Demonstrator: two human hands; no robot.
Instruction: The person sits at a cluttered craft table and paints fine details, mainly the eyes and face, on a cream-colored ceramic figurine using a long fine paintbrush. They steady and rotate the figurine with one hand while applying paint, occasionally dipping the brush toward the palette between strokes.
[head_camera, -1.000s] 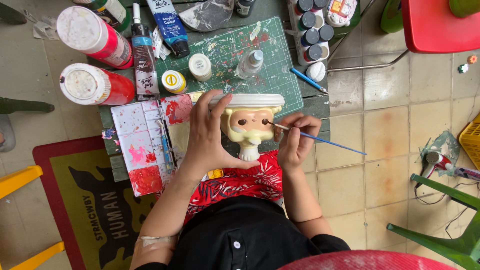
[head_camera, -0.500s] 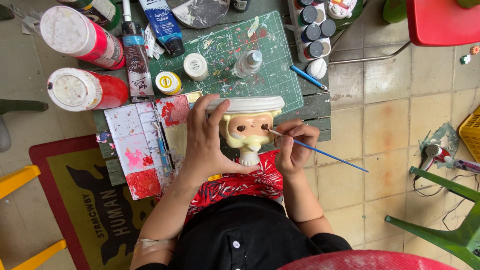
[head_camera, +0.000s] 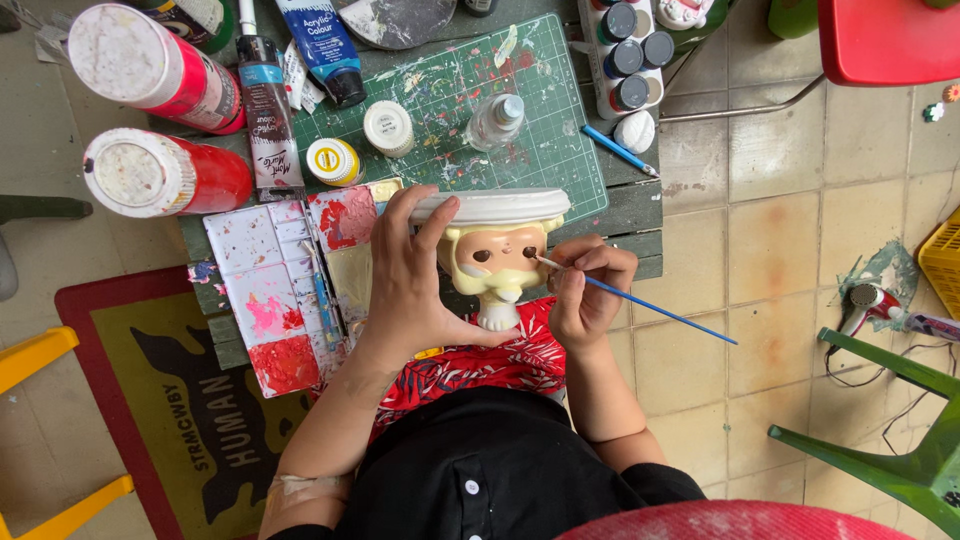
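Painting the figurine's face, brush tip right at the eye.

I've got my left hand (head_camera: 410, 290) wrapped around the pale figurine head (head_camera: 497, 258), grip clenched on its side and steadying it over my lap at the table (head_camera: 630, 205) edge. My right hand (head_camera: 585, 295) pinches the thin blue brush (head_camera: 640, 302), whose tip touches the face just beside that grip. Best, I judge, to keep the wrist braced against the figurine and use tiny strokes so the dark paint stays inside the eye. Left of my holding grip lies the stained palette (head_camera: 265, 290); beyond sit the green cutting mat (head_camera: 520, 150), paint tubes (head_camera: 265, 100) and red cans (head_camera: 165, 170). Tiled floor (head_camera: 780, 260), green chair (head_camera: 900, 420) far right.
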